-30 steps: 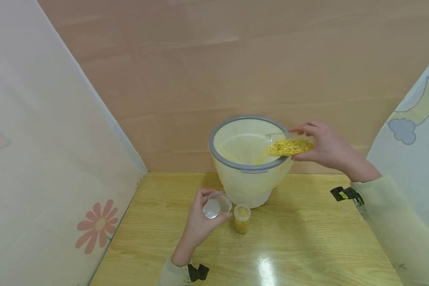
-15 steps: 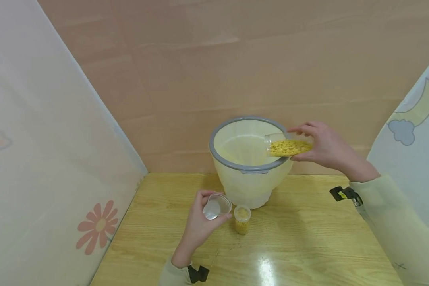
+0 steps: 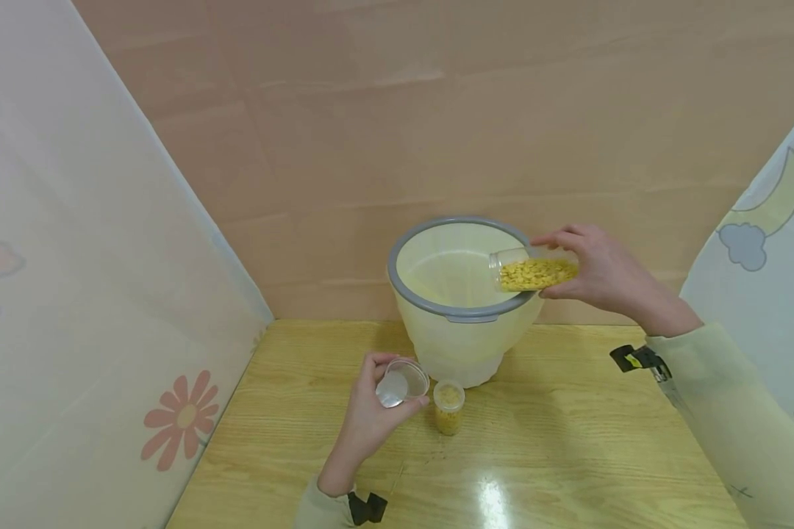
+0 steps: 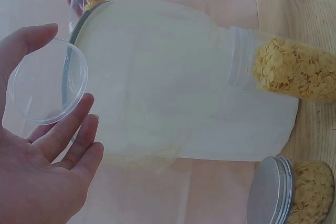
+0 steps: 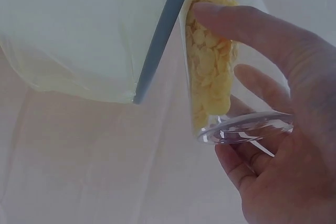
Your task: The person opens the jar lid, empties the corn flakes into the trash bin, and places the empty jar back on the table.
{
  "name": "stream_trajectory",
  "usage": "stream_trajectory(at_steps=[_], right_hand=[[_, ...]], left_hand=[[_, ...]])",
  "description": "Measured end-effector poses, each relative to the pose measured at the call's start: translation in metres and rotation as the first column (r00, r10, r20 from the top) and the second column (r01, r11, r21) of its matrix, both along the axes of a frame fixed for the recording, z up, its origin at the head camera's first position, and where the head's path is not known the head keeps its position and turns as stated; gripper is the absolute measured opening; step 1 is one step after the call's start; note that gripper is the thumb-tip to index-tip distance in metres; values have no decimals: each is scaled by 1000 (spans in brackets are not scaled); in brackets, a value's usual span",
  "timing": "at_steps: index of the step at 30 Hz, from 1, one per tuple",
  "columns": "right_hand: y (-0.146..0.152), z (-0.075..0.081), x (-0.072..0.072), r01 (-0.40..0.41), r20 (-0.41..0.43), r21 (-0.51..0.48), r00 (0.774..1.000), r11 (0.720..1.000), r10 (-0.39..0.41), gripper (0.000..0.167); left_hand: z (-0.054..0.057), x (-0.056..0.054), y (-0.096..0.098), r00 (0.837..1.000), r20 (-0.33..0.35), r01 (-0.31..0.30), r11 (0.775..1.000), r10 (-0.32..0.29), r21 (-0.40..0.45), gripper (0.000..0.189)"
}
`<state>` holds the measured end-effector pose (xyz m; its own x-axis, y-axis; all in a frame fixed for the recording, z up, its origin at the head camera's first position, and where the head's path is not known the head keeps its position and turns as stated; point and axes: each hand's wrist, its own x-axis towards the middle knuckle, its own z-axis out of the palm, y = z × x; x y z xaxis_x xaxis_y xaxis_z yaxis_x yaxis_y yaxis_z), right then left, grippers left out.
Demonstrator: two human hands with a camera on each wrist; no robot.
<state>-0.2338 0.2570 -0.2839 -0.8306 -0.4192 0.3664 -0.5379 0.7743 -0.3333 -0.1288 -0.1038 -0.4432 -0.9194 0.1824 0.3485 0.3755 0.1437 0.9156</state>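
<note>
In the head view my right hand (image 3: 605, 275) grips a clear jar of yellow flakes (image 3: 536, 274), tipped nearly level. Its open mouth hangs over the grey rim of a tall pale bin (image 3: 463, 334). The right wrist view shows fingers and thumb curled round the jar (image 5: 210, 72), with flakes lying along its lower side. Lower left, my left hand (image 3: 367, 419) pinches a round clear lid (image 4: 47, 82) between thumb and fingers. Close to that hand, an uncovered jar of flakes (image 3: 448, 408) stands upright before the bin.
A silver-lidded jar (image 4: 291, 192) with flakes also stands on the wooden table (image 3: 569, 441), mostly hidden by my left hand in the head view. A plain cloth wall (image 3: 337, 147) rises behind the bin, with patterned cloth (image 3: 93, 294) on both sides.
A second ago yellow flakes were falling from the tipped jar into the bin; no falling stream shows now. The jar's mouth has shifted very slightly. My left hand has stayed nearly still.
</note>
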Motion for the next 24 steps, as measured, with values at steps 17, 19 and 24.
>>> stream_trajectory(at_steps=[17,19,24], right_hand=[[-3,-4,0,10,20,4,1000,1000,-11,72],[-4,-5,0,3,9,3,1000,1000,-3,72],[-5,-6,-1,-5,-14,-12,1000,1000,5,71]], left_hand=[[-2,1,0,1000,8,-9,1000,9,1,62],[-2,2,0,1000,13,-10,1000,10,2,62],[-2,2,0,1000,24,-10,1000,10,4,62]])
